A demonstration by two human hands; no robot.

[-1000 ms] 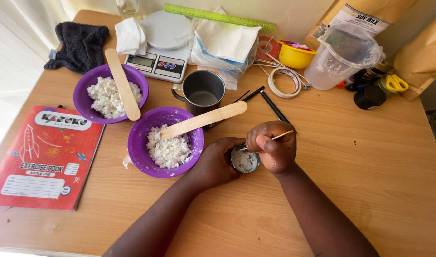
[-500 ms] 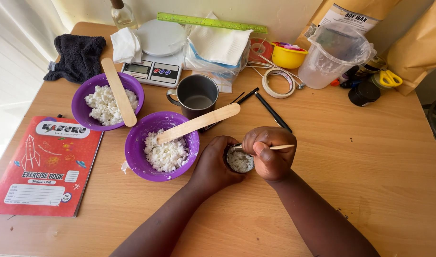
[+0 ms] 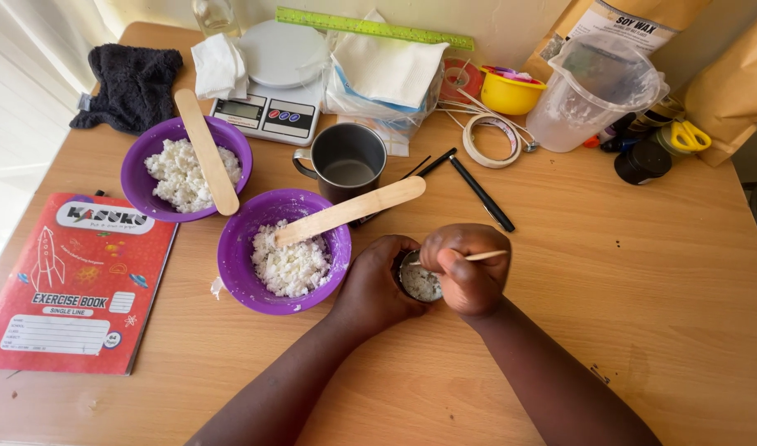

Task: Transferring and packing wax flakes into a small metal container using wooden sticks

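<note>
The left hand [image 3: 377, 289] wraps the small tin [image 3: 420, 282] by its wall; it looks light and rigid; the right hand [image 3: 469, 268] pinches a thin stick [image 3: 486, 255], probably easy to snap

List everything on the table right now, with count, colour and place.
small tin: 1, metal, white filling, between the hands
thin stick: 1, pale wood, in right hand
bowls: 2, purple, white flakes, left of centre
flat sticks: 2, pale wood, one across each bowl
mug: 1, dark metal, behind near bowl
scale: 1, white, back
ruler: 1, green, back wall
book: 1, red, left edge
cloth: 1, black, back left
jug: 1, clear, back right
pens: 2, black, centre
left hand: cups tin
right hand: pinches thin stick
</note>
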